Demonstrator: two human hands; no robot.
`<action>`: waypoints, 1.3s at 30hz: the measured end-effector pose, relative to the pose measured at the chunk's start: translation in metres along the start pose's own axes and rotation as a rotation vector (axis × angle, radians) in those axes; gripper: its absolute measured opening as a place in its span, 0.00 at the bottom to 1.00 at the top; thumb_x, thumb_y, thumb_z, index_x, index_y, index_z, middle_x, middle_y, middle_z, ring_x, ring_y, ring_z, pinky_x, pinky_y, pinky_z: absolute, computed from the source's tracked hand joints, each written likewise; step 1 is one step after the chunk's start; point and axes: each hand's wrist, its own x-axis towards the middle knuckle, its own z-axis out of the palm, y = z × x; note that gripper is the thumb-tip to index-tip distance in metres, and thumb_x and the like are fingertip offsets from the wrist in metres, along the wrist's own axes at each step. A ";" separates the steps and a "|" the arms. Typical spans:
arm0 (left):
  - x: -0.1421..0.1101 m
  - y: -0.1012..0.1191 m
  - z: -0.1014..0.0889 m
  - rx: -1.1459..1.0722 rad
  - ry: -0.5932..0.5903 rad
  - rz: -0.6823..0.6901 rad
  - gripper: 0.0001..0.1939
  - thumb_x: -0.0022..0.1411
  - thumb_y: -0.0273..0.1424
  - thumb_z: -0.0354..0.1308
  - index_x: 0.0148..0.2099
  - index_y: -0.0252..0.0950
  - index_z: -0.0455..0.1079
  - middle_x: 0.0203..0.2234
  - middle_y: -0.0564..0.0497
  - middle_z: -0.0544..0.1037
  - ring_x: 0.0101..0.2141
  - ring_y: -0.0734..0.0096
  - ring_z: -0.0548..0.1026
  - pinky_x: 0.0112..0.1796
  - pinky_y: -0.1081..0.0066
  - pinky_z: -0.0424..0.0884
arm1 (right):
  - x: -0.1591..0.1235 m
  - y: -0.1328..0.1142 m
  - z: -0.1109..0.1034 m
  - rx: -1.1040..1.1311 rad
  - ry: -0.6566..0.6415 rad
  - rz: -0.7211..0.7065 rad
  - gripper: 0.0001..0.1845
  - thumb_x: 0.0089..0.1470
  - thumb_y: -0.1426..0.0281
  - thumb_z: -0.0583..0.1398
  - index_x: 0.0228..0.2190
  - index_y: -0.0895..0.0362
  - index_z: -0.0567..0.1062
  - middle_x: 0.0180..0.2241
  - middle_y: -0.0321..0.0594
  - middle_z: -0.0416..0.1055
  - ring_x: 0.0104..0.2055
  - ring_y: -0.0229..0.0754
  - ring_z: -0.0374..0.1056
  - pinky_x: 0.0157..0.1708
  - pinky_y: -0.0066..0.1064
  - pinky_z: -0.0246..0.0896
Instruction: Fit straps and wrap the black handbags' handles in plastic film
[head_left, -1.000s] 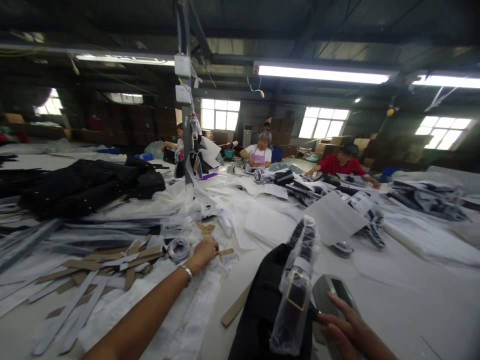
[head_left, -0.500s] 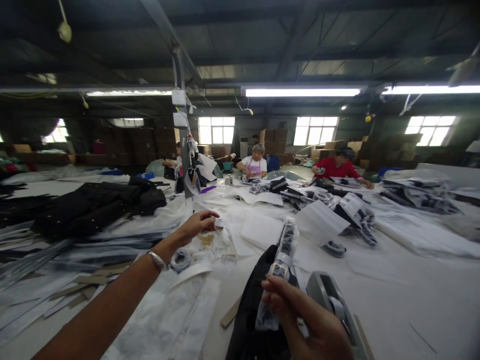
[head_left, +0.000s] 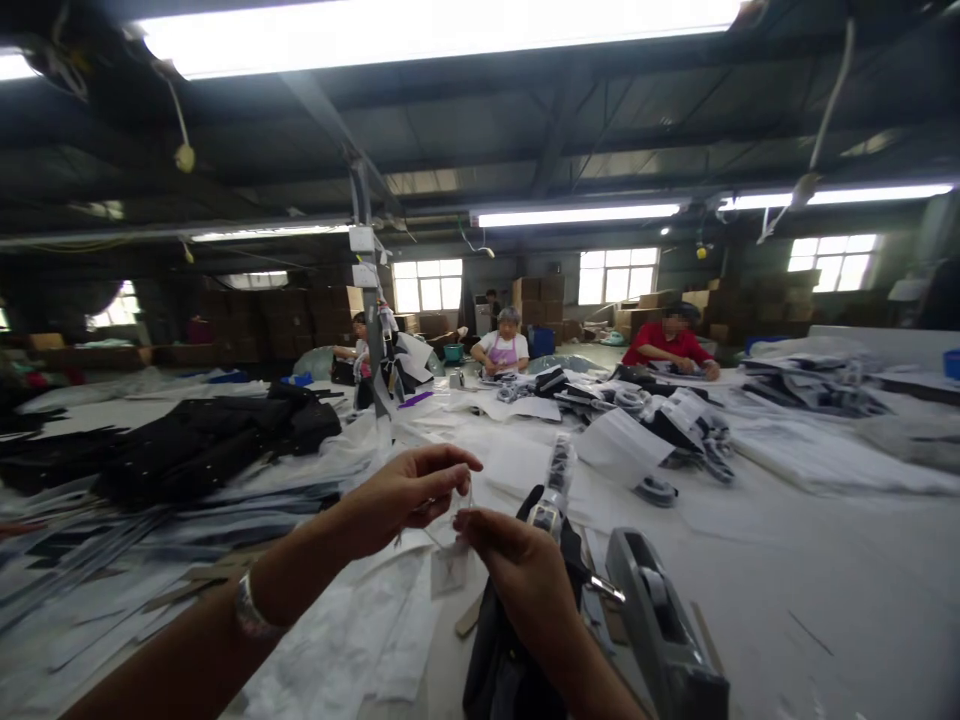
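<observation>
My left hand (head_left: 416, 495) is pinched, thumb against forefinger, at the upper end of a thin loop. A small clear plastic packet (head_left: 448, 570) hangs just below it, between the hands. The fingertips of my right hand (head_left: 517, 560) are closed on the same packet's top. A dark tool with a shiny metal tip (head_left: 606, 588) juts out beside my right hand; whether the palm holds it is hidden. Under my right hand lies a black bag (head_left: 487, 650), with a plastic-wrapped strap (head_left: 559, 465) and a buckle (head_left: 546, 515) on top.
A grey tape dispenser (head_left: 660, 630) stands right of the black bag. Piled black bags (head_left: 217, 430) lie at left, near cardboard strips (head_left: 202, 575). White sheets (head_left: 622, 445) and wrapped straps (head_left: 690, 430) cover the middle. A post (head_left: 375, 370) rises ahead; several people work beyond.
My left hand has come right and nearer with the clear packet. My right hand has left the wrapped strap and moved left to meet it. The view has tilted up.
</observation>
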 end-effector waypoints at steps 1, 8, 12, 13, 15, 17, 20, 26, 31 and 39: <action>-0.005 0.002 0.003 -0.018 -0.004 -0.014 0.14 0.60 0.37 0.64 0.45 0.34 0.74 0.29 0.54 0.71 0.16 0.89 0.54 0.15 0.81 0.42 | -0.004 -0.001 -0.003 0.001 0.003 0.005 0.13 0.60 0.63 0.61 0.44 0.51 0.81 0.42 0.40 0.81 0.46 0.51 0.75 0.51 0.42 0.68; -0.021 0.012 0.019 -0.234 0.030 -0.020 0.12 0.58 0.30 0.67 0.46 0.34 0.76 0.31 0.53 0.72 0.18 0.91 0.51 0.16 0.84 0.45 | -0.029 -0.012 -0.017 -0.031 -0.125 0.005 0.17 0.63 0.65 0.57 0.52 0.48 0.76 0.51 0.36 0.76 0.56 0.52 0.68 0.59 0.42 0.59; -0.023 0.008 0.027 -0.278 0.027 0.012 0.11 0.59 0.29 0.67 0.45 0.34 0.77 0.30 0.53 0.71 0.19 0.89 0.52 0.17 0.84 0.48 | -0.045 -0.005 -0.025 0.048 -0.176 0.098 0.20 0.61 0.62 0.59 0.55 0.48 0.73 0.55 0.37 0.72 0.59 0.54 0.65 0.61 0.46 0.55; -0.023 0.007 0.028 -0.277 0.029 0.014 0.11 0.59 0.29 0.66 0.45 0.34 0.77 0.30 0.53 0.71 0.19 0.88 0.52 0.18 0.84 0.48 | -0.049 -0.002 -0.029 0.075 -0.157 0.121 0.21 0.61 0.61 0.60 0.55 0.48 0.73 0.57 0.39 0.70 0.61 0.54 0.62 0.63 0.47 0.51; -0.023 0.005 0.032 -0.268 0.024 0.012 0.11 0.59 0.30 0.66 0.45 0.34 0.76 0.30 0.53 0.71 0.19 0.88 0.52 0.18 0.83 0.48 | -0.054 -0.001 -0.039 0.165 -0.095 0.146 0.24 0.59 0.60 0.62 0.56 0.47 0.71 0.60 0.40 0.67 0.64 0.52 0.57 0.65 0.49 0.44; -0.022 0.004 0.039 -0.261 0.002 -0.007 0.11 0.59 0.31 0.66 0.45 0.34 0.77 0.31 0.54 0.72 0.19 0.89 0.51 0.18 0.83 0.46 | -0.056 -0.007 -0.047 0.256 -0.036 0.144 0.24 0.59 0.59 0.61 0.57 0.45 0.70 0.61 0.39 0.65 0.66 0.51 0.54 0.66 0.49 0.41; -0.020 0.003 0.054 -0.246 -0.047 -0.061 0.13 0.57 0.33 0.68 0.44 0.34 0.77 0.29 0.54 0.72 0.18 0.89 0.51 0.18 0.81 0.44 | -0.053 -0.019 -0.045 0.177 0.005 0.060 0.24 0.60 0.57 0.60 0.57 0.45 0.69 0.62 0.39 0.63 0.67 0.50 0.51 0.67 0.48 0.40; -0.017 -0.011 0.073 -0.213 -0.084 -0.082 0.14 0.58 0.36 0.67 0.44 0.35 0.77 0.28 0.54 0.74 0.18 0.87 0.54 0.19 0.80 0.47 | -0.057 -0.015 -0.025 0.109 0.053 0.129 0.33 0.54 0.57 0.66 0.58 0.54 0.66 0.32 0.41 0.80 0.36 0.47 0.75 0.40 0.38 0.69; -0.015 -0.035 0.068 -0.135 -0.102 -0.094 0.12 0.60 0.34 0.65 0.44 0.34 0.76 0.30 0.52 0.77 0.23 0.82 0.69 0.26 0.80 0.63 | -0.075 -0.003 -0.048 0.128 0.109 0.247 0.20 0.55 0.53 0.64 0.31 0.58 0.80 0.20 0.39 0.74 0.25 0.40 0.70 0.30 0.29 0.64; 0.029 -0.095 0.037 0.102 0.036 -0.022 0.14 0.60 0.38 0.62 0.43 0.34 0.76 0.35 0.48 0.80 0.37 0.63 0.76 0.38 0.67 0.72 | -0.069 0.029 -0.097 -0.240 0.333 0.405 0.21 0.52 0.51 0.64 0.31 0.57 0.82 0.18 0.35 0.70 0.22 0.37 0.62 0.23 0.27 0.55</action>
